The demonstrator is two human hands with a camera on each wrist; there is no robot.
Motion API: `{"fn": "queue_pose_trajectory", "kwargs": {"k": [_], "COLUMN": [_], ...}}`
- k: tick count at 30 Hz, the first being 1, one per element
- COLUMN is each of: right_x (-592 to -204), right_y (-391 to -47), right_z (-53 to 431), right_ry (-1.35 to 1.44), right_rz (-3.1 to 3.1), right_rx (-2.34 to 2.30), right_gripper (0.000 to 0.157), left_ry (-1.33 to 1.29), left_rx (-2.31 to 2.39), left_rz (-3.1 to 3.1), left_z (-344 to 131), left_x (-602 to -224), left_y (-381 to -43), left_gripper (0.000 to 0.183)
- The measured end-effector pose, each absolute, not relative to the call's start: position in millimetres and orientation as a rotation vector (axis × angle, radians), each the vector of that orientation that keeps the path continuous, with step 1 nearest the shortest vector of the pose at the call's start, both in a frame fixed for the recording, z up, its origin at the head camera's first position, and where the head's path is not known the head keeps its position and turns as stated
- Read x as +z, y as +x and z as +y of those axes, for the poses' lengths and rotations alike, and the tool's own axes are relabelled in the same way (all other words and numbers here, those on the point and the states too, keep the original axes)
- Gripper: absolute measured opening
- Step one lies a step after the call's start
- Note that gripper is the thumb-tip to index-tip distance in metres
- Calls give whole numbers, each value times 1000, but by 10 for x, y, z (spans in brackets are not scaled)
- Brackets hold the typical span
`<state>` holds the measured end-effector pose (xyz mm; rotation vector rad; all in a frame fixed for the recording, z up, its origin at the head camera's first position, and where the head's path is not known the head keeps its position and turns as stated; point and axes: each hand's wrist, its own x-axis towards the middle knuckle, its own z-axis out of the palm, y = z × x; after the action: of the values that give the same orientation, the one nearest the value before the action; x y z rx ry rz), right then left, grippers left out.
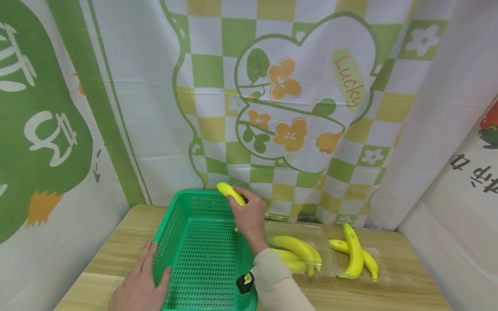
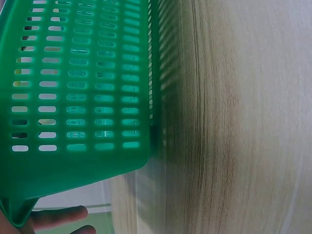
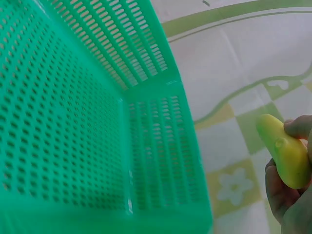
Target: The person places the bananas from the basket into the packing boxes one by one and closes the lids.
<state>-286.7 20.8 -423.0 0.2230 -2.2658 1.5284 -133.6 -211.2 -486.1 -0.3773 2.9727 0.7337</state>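
My right hand grips a yellow banana above the back right corner of the green plastic basket. In the right wrist view, thumb and fingers close around the banana, outside the basket's end wall. My left hand is at the basket's left rim, thumb over the inner side and fingers along the outside. The left wrist view shows its fingers beside the rim corner. The basket's perforated floor is bare where it shows; my right arm hides part of its right side.
Right of the basket lie several bananas under clear plastic. Farther right, two bananas lie crossed. A small black item is by the basket's right wall. A printed curtain hangs behind the wooden table.
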Motion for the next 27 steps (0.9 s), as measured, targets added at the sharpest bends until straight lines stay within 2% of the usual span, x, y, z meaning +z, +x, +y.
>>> {"fn": "queue_pose_trajectory", "kwargs": {"k": [12, 27], "right_x": [-4102, -4237], "right_y": [-2837, -2771], "right_z": [836, 1343], "right_ry": [240, 249], "right_rz": [-2242, -2152], "right_rx": [1363, 1078], "right_gripper": [32, 30], "left_ry": [-372, -367], "left_rx": [722, 749], "left_rz": [2970, 2974], "left_z": [-2111, -2124], "left_x": [-4866, -4863], "left_y": [-1348, -1347], "left_gripper": [94, 91]}}
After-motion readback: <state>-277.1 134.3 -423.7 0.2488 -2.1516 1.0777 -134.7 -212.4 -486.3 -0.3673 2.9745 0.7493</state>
